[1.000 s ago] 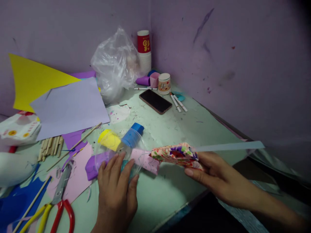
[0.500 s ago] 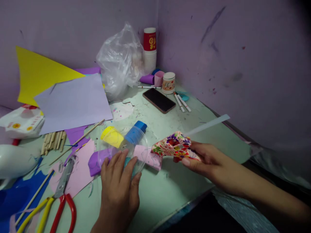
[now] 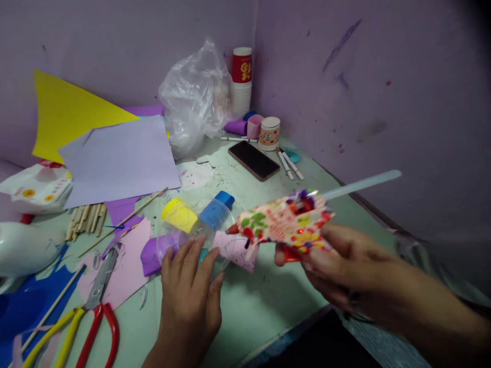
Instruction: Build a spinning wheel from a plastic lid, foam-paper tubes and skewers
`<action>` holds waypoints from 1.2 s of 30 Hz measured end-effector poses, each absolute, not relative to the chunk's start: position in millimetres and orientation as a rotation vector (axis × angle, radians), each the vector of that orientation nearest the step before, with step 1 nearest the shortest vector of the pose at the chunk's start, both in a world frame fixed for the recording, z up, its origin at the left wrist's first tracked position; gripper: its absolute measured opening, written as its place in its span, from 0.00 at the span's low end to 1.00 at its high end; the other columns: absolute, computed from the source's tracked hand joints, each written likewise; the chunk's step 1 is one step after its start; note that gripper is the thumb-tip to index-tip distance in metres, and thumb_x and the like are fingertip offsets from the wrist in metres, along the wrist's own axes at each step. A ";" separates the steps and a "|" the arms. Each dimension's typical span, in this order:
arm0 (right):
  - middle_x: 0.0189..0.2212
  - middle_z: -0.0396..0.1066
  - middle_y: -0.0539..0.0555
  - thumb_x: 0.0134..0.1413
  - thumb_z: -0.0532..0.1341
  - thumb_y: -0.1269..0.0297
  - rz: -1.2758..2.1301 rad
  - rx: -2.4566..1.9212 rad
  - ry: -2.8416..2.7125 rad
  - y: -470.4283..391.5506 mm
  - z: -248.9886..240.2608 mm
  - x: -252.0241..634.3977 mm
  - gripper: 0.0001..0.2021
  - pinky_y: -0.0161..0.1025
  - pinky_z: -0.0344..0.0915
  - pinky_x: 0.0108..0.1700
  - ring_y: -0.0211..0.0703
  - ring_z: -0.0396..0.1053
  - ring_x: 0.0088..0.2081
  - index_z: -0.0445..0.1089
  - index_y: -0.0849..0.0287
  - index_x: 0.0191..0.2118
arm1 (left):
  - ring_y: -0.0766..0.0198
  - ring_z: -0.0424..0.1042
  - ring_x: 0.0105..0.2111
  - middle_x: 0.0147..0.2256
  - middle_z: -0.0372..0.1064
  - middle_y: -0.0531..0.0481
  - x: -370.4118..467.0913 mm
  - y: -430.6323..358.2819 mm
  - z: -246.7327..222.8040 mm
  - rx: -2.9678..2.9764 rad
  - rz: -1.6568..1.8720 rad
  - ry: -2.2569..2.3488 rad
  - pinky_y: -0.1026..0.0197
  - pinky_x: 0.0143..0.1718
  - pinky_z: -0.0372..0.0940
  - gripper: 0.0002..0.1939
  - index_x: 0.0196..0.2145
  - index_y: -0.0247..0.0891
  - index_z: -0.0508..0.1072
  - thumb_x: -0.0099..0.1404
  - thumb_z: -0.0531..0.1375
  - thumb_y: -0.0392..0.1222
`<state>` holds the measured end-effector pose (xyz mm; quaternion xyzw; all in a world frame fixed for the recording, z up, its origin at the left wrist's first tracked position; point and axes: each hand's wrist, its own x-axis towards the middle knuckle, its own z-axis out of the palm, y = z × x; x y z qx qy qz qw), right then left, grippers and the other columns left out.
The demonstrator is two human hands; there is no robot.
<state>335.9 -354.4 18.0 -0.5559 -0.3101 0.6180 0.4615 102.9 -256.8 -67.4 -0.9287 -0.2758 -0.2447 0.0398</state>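
Observation:
My right hand [image 3: 341, 266] is wrapped round a hot glue gun [image 3: 284, 222] covered in a flowery pattern. A translucent glue stick [image 3: 362, 185] sticks out of its back end, and its dark red tip points left, over a pink paper tube [image 3: 235, 250]. My left hand [image 3: 192, 291] lies with fingers spread on a clear plastic disc [image 3: 199, 232], holding it down. Round the disc sit rolled paper tubes: yellow [image 3: 179, 214], blue [image 3: 217, 209] and purple [image 3: 159, 253]. A teal one is mostly hidden under my fingers.
Scissors [image 3: 100, 286] with red and yellow handles, short wooden sticks [image 3: 85, 221] and paper sheets [image 3: 123, 158] lie at the left. Toward the back are a phone [image 3: 253, 160], a plastic bag [image 3: 195, 97], stacked paper cups [image 3: 242, 84], a decorated cup [image 3: 269, 134] and markers [image 3: 288, 164].
The glue gun has lifted off the pink tube, coming up and closer to me, slightly blurred by motion. My left hand stays on the disc. The whole view has shifted slightly.

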 end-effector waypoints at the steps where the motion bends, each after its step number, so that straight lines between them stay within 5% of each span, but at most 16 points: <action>1: 0.17 0.63 0.47 0.50 0.60 0.52 1.485 -1.404 -0.799 -354.5 14.5 332.0 0.16 0.32 0.64 0.25 0.35 0.60 0.19 0.71 0.56 0.41 | 0.45 0.60 0.52 0.51 0.62 0.34 102.7 -256.8 -67.5 -2.848 -0.748 -0.847 0.38 0.51 0.54 0.18 0.47 0.33 0.65 0.58 0.57 0.32; 4: 0.32 0.73 0.54 0.50 0.60 0.52 1.343 -1.549 -0.891 -356.1 5.0 324.4 0.18 0.42 0.66 0.46 0.48 0.70 0.38 0.71 0.56 0.44 | 0.44 0.59 0.52 0.51 0.63 0.33 102.2 -257.1 -68.0 -2.844 -0.756 -0.842 0.37 0.51 0.54 0.18 0.47 0.33 0.65 0.57 0.58 0.32; 8: 0.45 0.71 0.58 0.51 0.59 0.52 1.330 -1.590 -0.901 -358.2 1.8 322.2 0.19 0.47 0.62 0.52 0.53 0.67 0.47 0.70 0.57 0.44 | 0.44 0.60 0.52 0.50 0.63 0.33 102.2 -258.0 -67.4 -2.840 -0.777 -0.836 0.37 0.51 0.54 0.18 0.47 0.32 0.66 0.57 0.58 0.32; 36: 0.39 0.73 0.55 0.54 0.57 0.57 1.224 -1.679 -1.122 -350.4 -1.0 324.2 0.19 0.42 0.66 0.42 0.46 0.68 0.35 0.67 0.57 0.50 | 0.44 0.59 0.52 0.51 0.63 0.33 103.0 -259.1 -66.6 -2.847 -0.773 -0.836 0.37 0.51 0.53 0.18 0.47 0.32 0.66 0.57 0.58 0.32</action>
